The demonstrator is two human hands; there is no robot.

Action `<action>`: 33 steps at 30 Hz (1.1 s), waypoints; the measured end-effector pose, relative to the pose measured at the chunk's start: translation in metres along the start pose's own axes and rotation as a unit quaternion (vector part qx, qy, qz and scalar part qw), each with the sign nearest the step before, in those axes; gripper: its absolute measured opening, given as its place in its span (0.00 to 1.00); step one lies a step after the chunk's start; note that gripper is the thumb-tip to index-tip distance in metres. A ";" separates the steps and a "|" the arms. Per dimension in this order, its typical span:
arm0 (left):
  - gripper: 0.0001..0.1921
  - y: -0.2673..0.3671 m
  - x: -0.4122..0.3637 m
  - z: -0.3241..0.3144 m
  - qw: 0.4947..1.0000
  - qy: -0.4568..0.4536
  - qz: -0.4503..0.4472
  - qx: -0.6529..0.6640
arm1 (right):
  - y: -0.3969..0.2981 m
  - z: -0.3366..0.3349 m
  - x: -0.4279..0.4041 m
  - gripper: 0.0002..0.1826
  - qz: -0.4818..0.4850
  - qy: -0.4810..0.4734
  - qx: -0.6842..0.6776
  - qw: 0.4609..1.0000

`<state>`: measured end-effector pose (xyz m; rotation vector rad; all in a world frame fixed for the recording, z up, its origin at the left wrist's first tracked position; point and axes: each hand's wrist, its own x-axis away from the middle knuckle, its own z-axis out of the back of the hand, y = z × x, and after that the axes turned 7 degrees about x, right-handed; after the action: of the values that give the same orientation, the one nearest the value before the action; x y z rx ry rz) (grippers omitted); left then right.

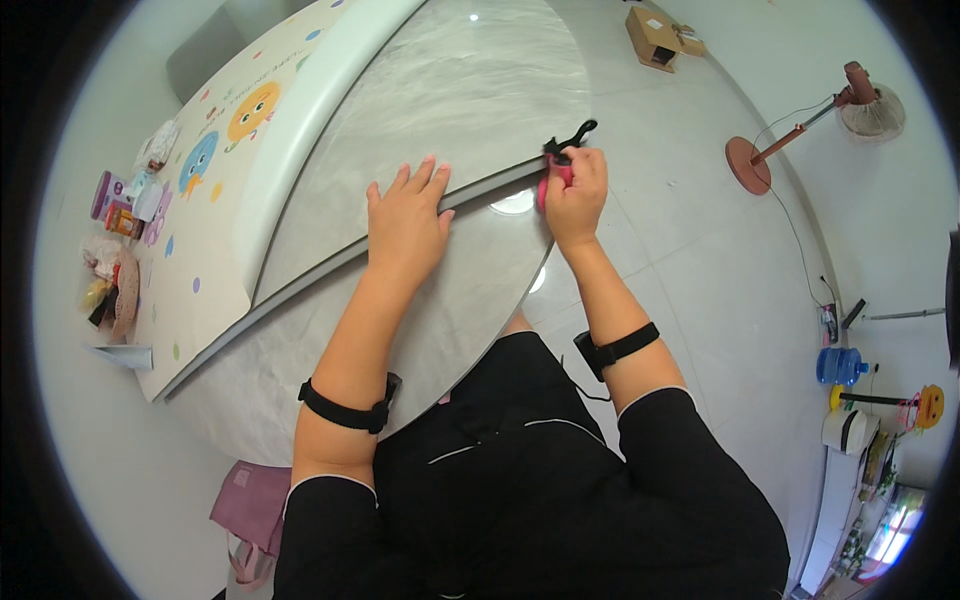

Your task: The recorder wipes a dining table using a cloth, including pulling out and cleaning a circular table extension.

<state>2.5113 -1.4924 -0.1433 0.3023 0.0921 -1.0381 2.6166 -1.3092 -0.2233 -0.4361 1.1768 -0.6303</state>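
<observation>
On a round marble-patterned tabletop [465, 97] lies a long grey strip [315, 276], running from the lower left up to the right edge. My left hand [409, 225] rests palm down across the strip, its fingers spread and no object held. At the strip's right end, my right hand [577, 195] is closed around a pink handle [544, 193]. A black part with a looped end [576, 137] sticks out above that fist; the exact kind of tool is unclear. A cartoon-printed mat [217, 195], its edge curled up, covers the table's left side.
Jars and packets [124, 220] and a woven basket [126, 292] stand at the mat's far left. A purple bag [251, 504] is below the table's lower left edge. On the floor to the right are an open cardboard box [654, 39] and a pink-brown stand [748, 165] with a cable.
</observation>
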 end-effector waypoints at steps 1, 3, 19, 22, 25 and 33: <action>0.29 0.000 0.001 0.000 1.000 0.004 0.004 -0.002 | 0.008 0.002 -0.008 0.09 -0.022 0.031 0.018 0.999; 0.29 0.001 0.001 -0.001 1.000 0.006 -0.002 0.002 | 0.022 0.003 -0.023 0.09 -0.043 0.063 0.038 0.996; 0.31 0.000 0.004 -0.002 0.999 0.019 -0.024 0.021 | 0.028 0.009 -0.030 0.06 -0.114 0.012 -0.048 0.992; 0.30 0.000 0.004 -0.003 0.999 0.025 -0.025 0.029 | 0.051 0.014 -0.057 0.10 -0.196 -0.102 -0.030 0.975; 0.30 0.000 0.002 -0.002 0.999 0.028 -0.026 0.030 | 0.056 0.013 -0.095 0.11 -0.197 -0.197 0.022 0.960; 0.31 -0.002 0.006 -0.002 0.999 0.024 -0.015 0.032 | 0.043 0.010 -0.035 0.08 -0.112 -0.052 -0.057 0.991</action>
<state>2.5127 -1.4975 -0.1468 0.3843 0.1075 -1.0658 2.6275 -1.2538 -0.2217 -0.6975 1.0753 -0.7268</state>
